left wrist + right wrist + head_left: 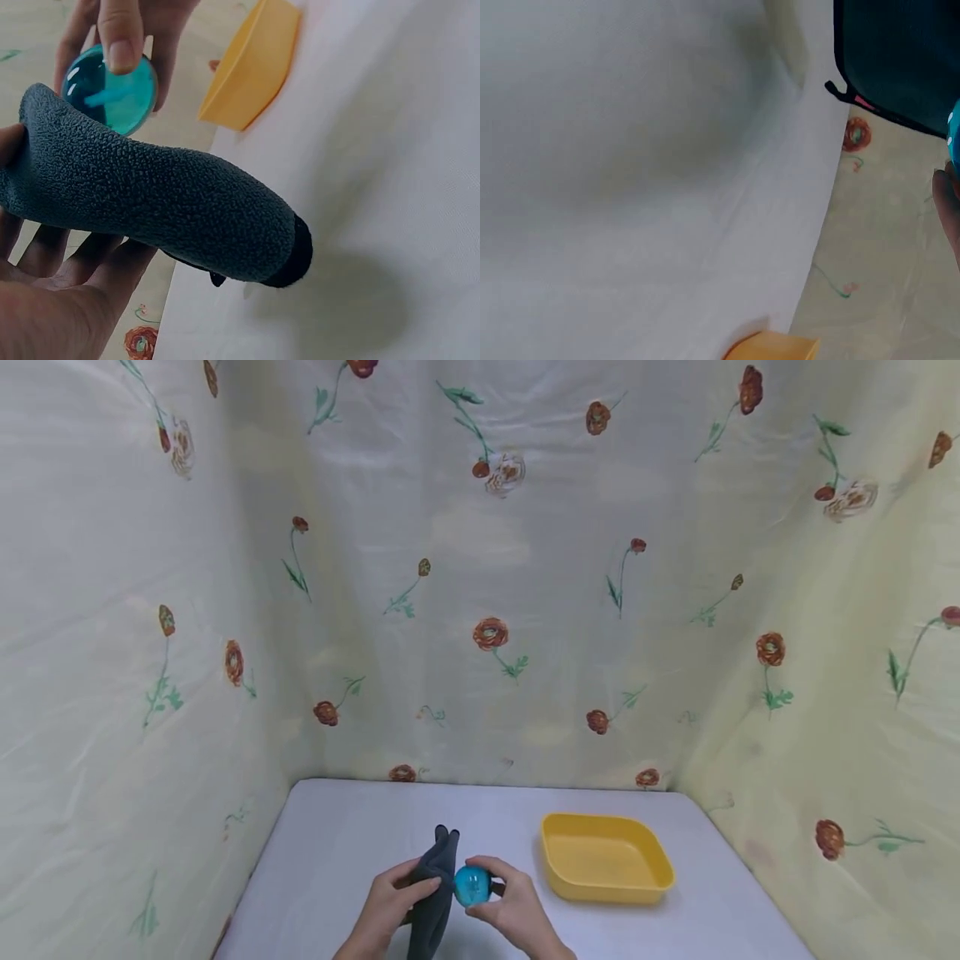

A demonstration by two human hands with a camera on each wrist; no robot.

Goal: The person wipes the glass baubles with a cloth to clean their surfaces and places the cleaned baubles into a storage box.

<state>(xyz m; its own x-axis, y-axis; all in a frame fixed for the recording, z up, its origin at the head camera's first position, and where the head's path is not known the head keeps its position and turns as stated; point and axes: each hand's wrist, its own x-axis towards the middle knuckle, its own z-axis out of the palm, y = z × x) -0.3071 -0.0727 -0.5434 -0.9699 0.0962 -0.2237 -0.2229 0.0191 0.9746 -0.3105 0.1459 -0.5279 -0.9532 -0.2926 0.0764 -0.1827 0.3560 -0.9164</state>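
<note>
My left hand (390,897) grips a dark grey fleece cloth (435,893), folded and hanging down over the table. In the left wrist view the cloth (157,202) lies across my left palm (60,300). My right hand (510,906) pinches a small clear teal ball (472,885) right against the cloth; the ball (109,90) shows under a fingertip (120,34) in the left wrist view. The right wrist view shows only the cloth's dark edge (900,52) and a sliver of finger (949,202).
A yellow tray (606,858) stands on the white table (337,852) to the right of my hands, with nothing in it. Flowered fabric walls (480,577) close in the table at the back, left and right.
</note>
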